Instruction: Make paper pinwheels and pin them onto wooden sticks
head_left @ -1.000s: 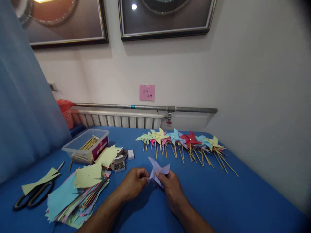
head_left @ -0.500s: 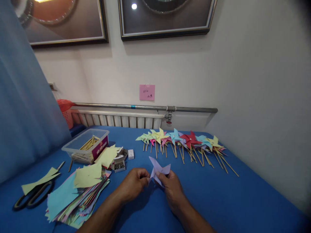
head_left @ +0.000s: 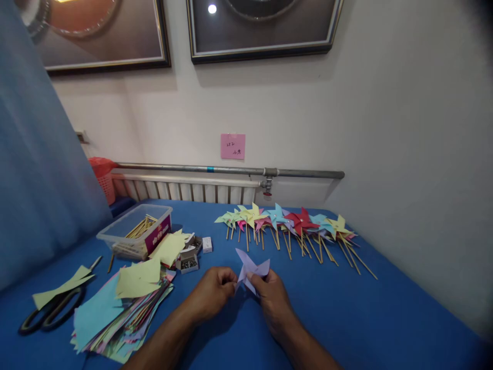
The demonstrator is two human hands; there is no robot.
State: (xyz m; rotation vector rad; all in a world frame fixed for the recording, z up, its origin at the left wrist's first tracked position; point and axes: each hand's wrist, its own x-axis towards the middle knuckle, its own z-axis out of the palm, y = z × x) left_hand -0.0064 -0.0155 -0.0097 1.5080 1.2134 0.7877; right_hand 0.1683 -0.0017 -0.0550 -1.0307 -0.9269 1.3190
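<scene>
A lilac paper pinwheel (head_left: 250,268), its blades folded in to the middle, is held up above the blue tabletop (head_left: 327,313). My right hand (head_left: 271,298) grips it from the right, with the thumb pressed on its centre. At its lower left blade, my left hand (head_left: 217,290) is closed, the fingertips pinching at the paper's edge. No stick shows on this pinwheel. Just beyond my left hand stand small open boxes of metal pins (head_left: 188,263) and a small white box (head_left: 207,244).
Finished pinwheels (head_left: 302,221) on wooden sticks lie in a row at the back right. A plastic tub of sticks (head_left: 134,231) stands left, behind a stack of coloured paper (head_left: 100,313). Black-handled scissors (head_left: 54,311) lie far left under paper scraps. A radiator (head_left: 185,190) lines the wall.
Almost nothing differs. Both hands keep their hold on the lilac pinwheel, and the whole view has shifted very slightly.
</scene>
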